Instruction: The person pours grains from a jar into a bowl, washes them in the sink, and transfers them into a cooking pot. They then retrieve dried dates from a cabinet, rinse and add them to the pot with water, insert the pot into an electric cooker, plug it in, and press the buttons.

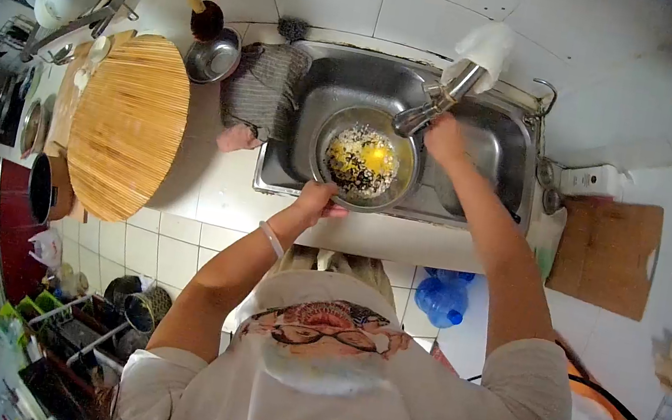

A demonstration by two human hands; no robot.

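A metal bowl (pixel 404 187) sits in the left basin of the steel sink (pixel 322 76). In it lie mixed white, yellow and dark grains (pixel 361 161), with a bright yellow patch. My left hand (pixel 318 202) grips the bowl's near left rim, fingers underneath and thumb on top. The chrome faucet (pixel 432 113) has its spout over the bowl's far right edge. Closed against that faucet's right side is my right hand (pixel 447 138), its fingertips partly hidden. A white plastic wrap (pixel 484 51) covers the faucet's back end.
Left of the sink hang a striped cloth (pixel 263 84) and a pink rag (pixel 237 138). A small metal bowl (pixel 213 57) and a round slatted mat (pixel 129 126) are farther left. A wooden board (pixel 610 255) stands at the right. Blue plastic bottles (pixel 440 299) are below.
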